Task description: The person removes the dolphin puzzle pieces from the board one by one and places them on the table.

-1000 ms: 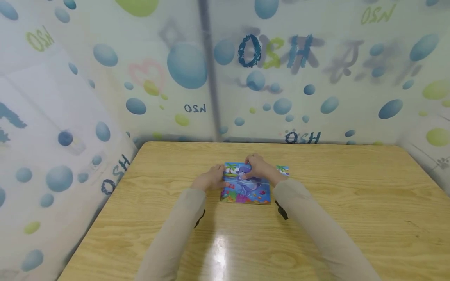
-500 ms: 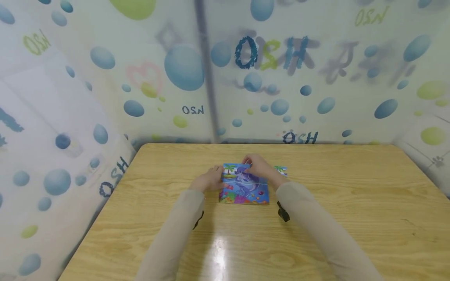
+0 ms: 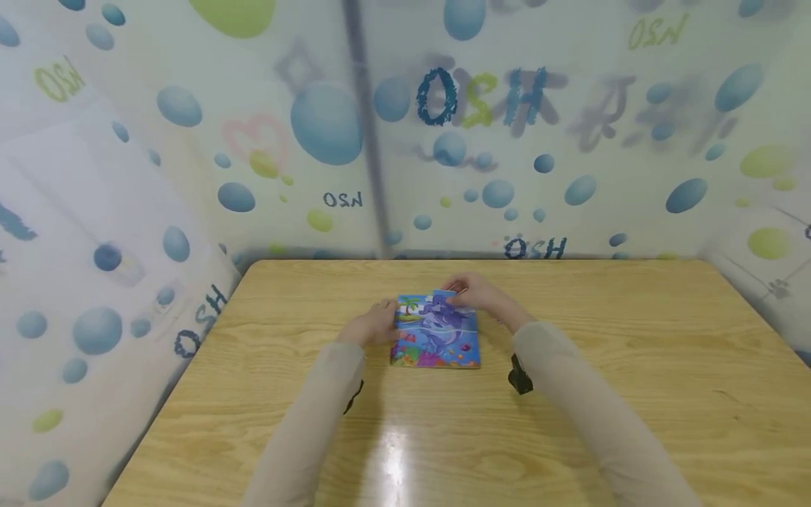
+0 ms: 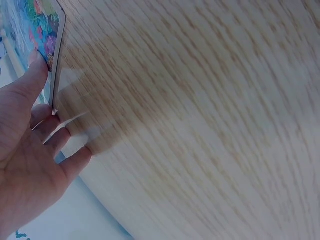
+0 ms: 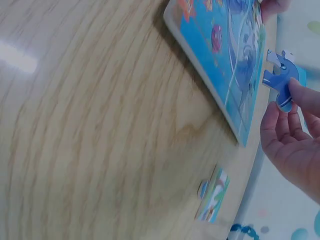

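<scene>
A jigsaw puzzle (image 3: 437, 345) with a dolphin and sea picture lies flat on the wooden table. My left hand (image 3: 372, 324) holds its left side; in the left wrist view the thumb lies on the picture and the fingers are at the board's edge. Over the puzzle's far right part, my right hand (image 3: 478, 293) pinches a loose blue puzzle piece (image 5: 283, 75) between thumb and fingers, lifted off the board. Another loose puzzle piece (image 5: 214, 195) rests on the table beside the board's right side; in the head view my right hand and arm hide it.
The wooden table (image 3: 602, 366) extends around the puzzle on every side. A patterned wall covering (image 3: 443, 176) with blue and green spots rises behind the table's far edge and along the left.
My right hand has raised the blue piece from the puzzle's far edge and turned it up. The left hand stays at the puzzle's left side. The head view has shifted slightly right.
</scene>
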A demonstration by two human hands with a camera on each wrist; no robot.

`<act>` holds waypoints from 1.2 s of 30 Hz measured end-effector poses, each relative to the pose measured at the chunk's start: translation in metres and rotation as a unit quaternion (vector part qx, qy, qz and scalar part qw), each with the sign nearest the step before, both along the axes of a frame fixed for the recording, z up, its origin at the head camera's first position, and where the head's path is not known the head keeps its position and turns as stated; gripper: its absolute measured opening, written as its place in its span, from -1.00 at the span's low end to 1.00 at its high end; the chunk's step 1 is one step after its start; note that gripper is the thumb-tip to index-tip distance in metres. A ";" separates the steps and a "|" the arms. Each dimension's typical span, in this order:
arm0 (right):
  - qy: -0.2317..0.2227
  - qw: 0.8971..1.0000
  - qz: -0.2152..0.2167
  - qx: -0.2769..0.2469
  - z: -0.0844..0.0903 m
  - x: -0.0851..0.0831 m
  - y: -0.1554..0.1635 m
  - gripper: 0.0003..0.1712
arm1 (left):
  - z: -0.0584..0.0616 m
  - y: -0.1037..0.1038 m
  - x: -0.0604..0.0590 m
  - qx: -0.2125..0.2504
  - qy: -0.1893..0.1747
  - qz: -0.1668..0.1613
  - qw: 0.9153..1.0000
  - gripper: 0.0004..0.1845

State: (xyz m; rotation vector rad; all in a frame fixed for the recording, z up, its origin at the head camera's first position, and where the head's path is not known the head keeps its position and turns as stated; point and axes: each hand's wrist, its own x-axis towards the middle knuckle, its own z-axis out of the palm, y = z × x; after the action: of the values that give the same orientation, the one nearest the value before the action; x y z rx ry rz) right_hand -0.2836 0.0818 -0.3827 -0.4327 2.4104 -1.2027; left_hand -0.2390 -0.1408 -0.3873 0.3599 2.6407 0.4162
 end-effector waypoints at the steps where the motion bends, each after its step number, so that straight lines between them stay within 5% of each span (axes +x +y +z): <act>1: -0.001 1.000 -0.002 0.002 0.000 0.000 0.003 -0.66 | 0.000 0.000 0.000 -0.001 0.001 -0.002 1.000 -0.27; 28: -0.013 0.999 -0.036 -0.001 0.005 0.005 0.090 -0.67 | -0.004 -0.003 -0.002 0.009 0.004 -0.011 1.000 -0.45; 36: -0.016 0.998 -0.059 0.020 0.002 0.006 0.121 -0.61 | -0.004 -0.003 -0.005 -0.004 -0.002 -0.015 1.000 -0.26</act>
State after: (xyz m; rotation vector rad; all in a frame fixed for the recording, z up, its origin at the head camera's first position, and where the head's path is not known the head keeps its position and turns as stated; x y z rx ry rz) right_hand -0.2775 0.2028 -0.3807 -0.2595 2.4571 -1.1974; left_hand -0.2438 -0.1438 -0.3916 0.3949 2.6295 0.3949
